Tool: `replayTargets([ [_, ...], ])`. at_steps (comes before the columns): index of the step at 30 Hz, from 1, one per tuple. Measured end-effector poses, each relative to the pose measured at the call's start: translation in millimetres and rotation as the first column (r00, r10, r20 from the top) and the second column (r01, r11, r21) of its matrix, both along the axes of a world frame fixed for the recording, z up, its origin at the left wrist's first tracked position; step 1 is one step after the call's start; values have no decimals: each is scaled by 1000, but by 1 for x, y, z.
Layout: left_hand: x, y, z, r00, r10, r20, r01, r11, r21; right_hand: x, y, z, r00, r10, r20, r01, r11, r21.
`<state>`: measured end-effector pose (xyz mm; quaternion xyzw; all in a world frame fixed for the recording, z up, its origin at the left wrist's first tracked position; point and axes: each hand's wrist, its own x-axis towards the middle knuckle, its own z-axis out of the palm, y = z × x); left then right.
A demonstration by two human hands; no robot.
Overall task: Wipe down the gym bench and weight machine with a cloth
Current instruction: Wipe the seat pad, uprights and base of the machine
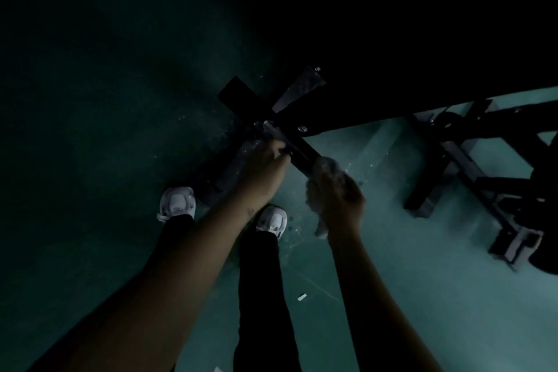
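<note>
The right hand [338, 193] has its fingers curled round a white cloth [324, 166], pressed on the near end of the bench's [392, 69] black foot bar [302, 149]. The left hand [267, 160] grips the bar just beside it. Grey shoes [176, 202] stand on the green floor [422, 281] below. Another dark frame [471, 178] stands to the right, and a paper scrap [301, 297] lies near the feet.
</note>
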<state>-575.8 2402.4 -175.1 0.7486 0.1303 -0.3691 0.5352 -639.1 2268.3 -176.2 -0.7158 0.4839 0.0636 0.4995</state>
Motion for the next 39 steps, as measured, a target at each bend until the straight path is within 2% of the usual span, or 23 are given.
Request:
replayTargets([
  [1, 10, 11, -1, 995, -60, 73, 57, 998, 40, -1, -5, -8, 993, -115, 19, 116, 992, -48],
  [3, 29, 28, -14, 947, -190, 257, 135, 967, 218, 1, -15, -27, 970, -244, 13, 243, 956, -162],
  [5, 47, 41, -29, 874, -334, 353, 205, 912, 355, 6, -15, -51, 973, -223, -52, 205, 950, -235],
  [8, 68, 55, -50, 812, -514, 278, 359, 814, 457, 14, 2, -77, 957, -45, -286, -42, 956, -292],
  [12, 74, 63, -66, 771, -615, 167, 478, 731, 486, 30, 50, -93, 923, 121, -366, -276, 871, -407],
  [13, 75, 64, -66, 766, -624, 155, 491, 723, 485, 38, 67, -94, 924, 140, -356, -285, 874, -394],
  [15, 78, 65, -66, 762, -630, 152, 498, 719, 486, 57, 93, -94, 951, 41, -307, -141, 940, -310],
  [17, 80, 65, -64, 758, -635, 145, 502, 712, 491, 64, 101, -93, 958, 10, -288, -99, 950, -297],
  [19, 83, 63, -60, 759, -640, 122, 510, 700, 500, 48, 88, -91, 941, 159, -299, -263, 900, -349],
  [21, 84, 62, -57, 760, -644, 90, 522, 687, 506, 21, 59, -90, 879, 314, -358, -450, 795, -407],
  [22, 84, 61, -57, 759, -646, 84, 526, 684, 505, 7, 41, -92, 858, 337, -387, -493, 751, -439],
  [24, 86, 61, -56, 756, -650, 78, 534, 680, 502, -13, 10, -93, 851, 273, -449, -483, 745, -461],
  [27, 87, 62, -56, 755, -653, 59, 542, 673, 504, -12, 3, -86, 840, 117, -530, -378, 827, -417],
  [29, 87, 62, -55, 757, -650, 69, 539, 681, 497, 4, 24, -82, 871, 18, -491, -261, 863, -433],
  [31, 87, 62, -56, 751, -654, 93, 539, 688, 485, 24, 59, -82, 908, 36, -418, -253, 843, -476],
  [35, 92, 67, -62, 755, -648, 96, 560, 715, 418, 67, 128, -87, 945, 214, -247, -300, 864, -403],
  [37, 94, 69, -62, 777, -621, 100, 550, 747, 373, 83, 149, -82, 897, 410, -169, -443, 821, -359],
  [39, 95, 69, -57, 797, -594, 110, 532, 776, 339, 86, 145, -85, 844, 519, -134, -529, 767, -363],
])
